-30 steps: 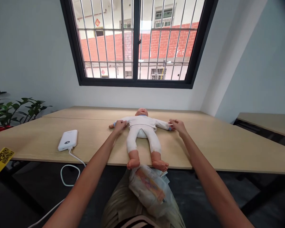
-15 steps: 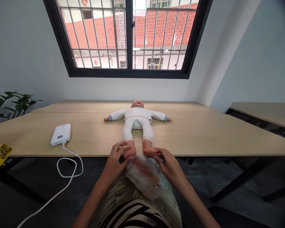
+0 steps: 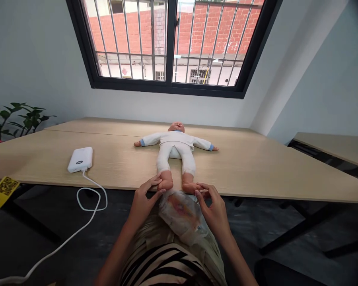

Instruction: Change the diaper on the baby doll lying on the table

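Observation:
A baby doll (image 3: 176, 139) in a white top and trousers with blue cuffs lies on its back, arms spread, its feet at the table's near edge. My left hand (image 3: 144, 200) has its fingers around the doll's left-hand foot (image 3: 166, 183), the thumb below the toes. On the other side, my right hand (image 3: 213, 206) grips the tip of the right-hand foot (image 3: 189, 186) between thumb and fingers. A crumpled clear plastic bag (image 3: 179, 216) with something orange-pink inside rests on my lap between the hands, just under the feet.
The wooden table (image 3: 256, 167) spans the view below a barred window (image 3: 168, 84). At its left lies a white power bank (image 3: 80, 159) with a white cable (image 3: 86, 229) hanging over the edge. A yellow tag (image 3: 2, 194) and a plant (image 3: 20, 119) are further left.
The view has tilted and shifted slightly, so things sit a little higher and further right. Both hands stay at the doll's feet, with only slight finger movement.

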The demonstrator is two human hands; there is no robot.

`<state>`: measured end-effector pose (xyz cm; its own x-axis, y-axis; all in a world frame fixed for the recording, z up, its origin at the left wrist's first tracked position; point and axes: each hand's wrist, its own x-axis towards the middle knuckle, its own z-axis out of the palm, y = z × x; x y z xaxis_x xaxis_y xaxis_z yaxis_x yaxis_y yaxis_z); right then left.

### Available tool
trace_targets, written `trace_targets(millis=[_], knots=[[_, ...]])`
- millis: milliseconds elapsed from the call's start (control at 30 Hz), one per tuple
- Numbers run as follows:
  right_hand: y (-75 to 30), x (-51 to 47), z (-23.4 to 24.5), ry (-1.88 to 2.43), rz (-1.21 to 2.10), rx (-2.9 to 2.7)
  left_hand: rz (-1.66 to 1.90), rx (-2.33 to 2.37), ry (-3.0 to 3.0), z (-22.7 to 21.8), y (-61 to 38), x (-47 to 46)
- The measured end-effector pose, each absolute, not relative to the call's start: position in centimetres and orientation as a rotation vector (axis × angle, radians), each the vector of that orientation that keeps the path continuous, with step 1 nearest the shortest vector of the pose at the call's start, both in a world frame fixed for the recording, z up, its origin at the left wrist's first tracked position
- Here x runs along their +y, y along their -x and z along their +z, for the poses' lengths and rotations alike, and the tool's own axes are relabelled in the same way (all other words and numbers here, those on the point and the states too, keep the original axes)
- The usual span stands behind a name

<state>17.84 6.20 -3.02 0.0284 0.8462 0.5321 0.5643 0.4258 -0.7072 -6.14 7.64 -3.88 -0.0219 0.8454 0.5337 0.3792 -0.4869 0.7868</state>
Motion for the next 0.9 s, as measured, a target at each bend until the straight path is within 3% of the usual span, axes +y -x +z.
trace_targets(millis=[167, 333, 467, 600, 700, 900], knots=[[-17.0, 5.9, -2.9, 1.337, 0.418, -1.655, 1.583, 1.258, -1.956, -3.7, 5.8, 7.4], [-18.0, 5.3, -3.7, 1.644, 0.401, -1.931, 1.985, 1.395, -2.068, -5.1, 4.6, 5.9], [-19.0, 3.6, -5.1, 1.423, 0.539, -2.146, 1.622, 1.338, -2.122, -6.7, 4.6, 4.7], [-18.6, 0.4, -3.7, 1.096, 0.965, -2.279, 1.110, 1.152, -1.885, -7.8, 6.2, 3.9], [-18.8, -1.0, -1.4, 0.908, 1.287, -2.346, 0.930, 1.029, -1.750, -7.9, 7.9, 3.5], [-23.0, 1.2, -3.0, 1.279, 1.155, -1.981, 0.701, 0.994, -1.865, -7.5, 9.6, 3.1]])
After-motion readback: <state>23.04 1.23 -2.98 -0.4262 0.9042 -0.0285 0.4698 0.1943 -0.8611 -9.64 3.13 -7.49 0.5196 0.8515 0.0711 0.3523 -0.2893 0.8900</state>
